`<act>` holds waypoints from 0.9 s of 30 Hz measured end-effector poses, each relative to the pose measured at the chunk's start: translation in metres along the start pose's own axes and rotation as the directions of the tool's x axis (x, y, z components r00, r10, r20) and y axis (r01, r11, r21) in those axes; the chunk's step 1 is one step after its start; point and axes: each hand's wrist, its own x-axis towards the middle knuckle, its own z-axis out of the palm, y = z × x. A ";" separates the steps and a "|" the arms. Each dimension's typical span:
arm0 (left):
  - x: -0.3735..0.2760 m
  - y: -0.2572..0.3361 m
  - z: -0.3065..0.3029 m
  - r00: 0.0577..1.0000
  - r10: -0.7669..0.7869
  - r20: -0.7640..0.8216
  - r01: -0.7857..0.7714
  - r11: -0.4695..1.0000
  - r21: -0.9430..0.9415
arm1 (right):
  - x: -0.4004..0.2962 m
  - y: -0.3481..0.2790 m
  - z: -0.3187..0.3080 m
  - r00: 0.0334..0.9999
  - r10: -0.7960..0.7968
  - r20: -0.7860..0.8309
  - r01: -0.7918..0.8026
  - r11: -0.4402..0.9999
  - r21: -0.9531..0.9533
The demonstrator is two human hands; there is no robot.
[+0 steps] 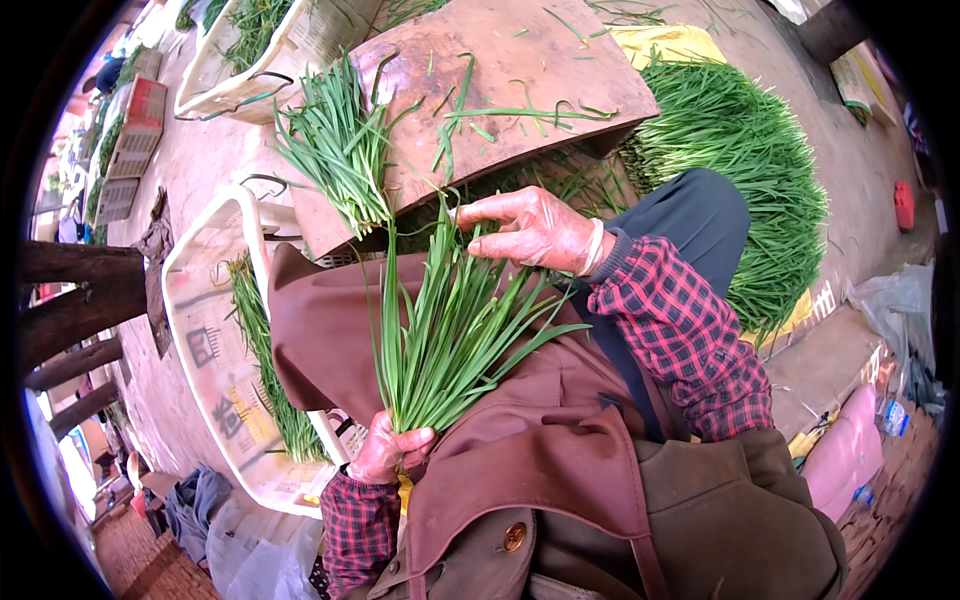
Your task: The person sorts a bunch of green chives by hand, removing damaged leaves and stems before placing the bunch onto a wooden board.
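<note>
My left hand (391, 452), in a clear plastic glove, grips a bunch of green garlic chives (450, 330) by its pale lower ends, and the leaves fan out over my brown apron (510, 465). My right hand (529, 232), gloved too, is at the leaf tips with thumb and fingers spread; whether it pinches a single leaf cannot be told. Another bundle of chives (341, 146) lies on the left part of a low board table (517, 67), with loose leaves scattered across the board.
A white plastic crate (174, 300) holding chives stands at my left, another crate (262, 97) beyond it. A large pile of chives (735, 180) lies on yellow sheeting (667, 41) at my right. Wooden posts (82, 289) rise at far left. Plastic bags (259, 551) lie lower left.
</note>
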 end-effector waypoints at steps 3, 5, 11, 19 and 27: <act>0.000 0.001 0.000 1.000 -0.012 -0.002 0.012 1.000 0.002 | 0.005 0.001 0.000 0.997 0.015 0.079 -0.011 0.998 -0.055; 0.000 0.000 -0.002 1.000 -0.016 -0.002 0.016 1.000 0.008 | 0.009 0.006 -0.001 0.994 -0.016 0.108 0.032 0.988 -0.149; 0.000 0.000 -0.002 1.000 -0.009 0.004 0.009 1.000 0.006 | 0.012 0.011 0.001 0.985 -0.004 0.170 0.044 0.971 -0.235; 0.000 0.002 0.000 1.000 -0.002 -0.002 0.002 1.000 0.024 | 0.013 0.023 0.005 0.993 -0.108 0.044 0.115 0.968 -0.222; 0.002 -0.001 0.000 1.000 0.023 -0.011 -0.023 0.999 -0.025 | 0.008 0.017 0.018 0.998 0.024 -0.051 -0.025 1.000 -0.014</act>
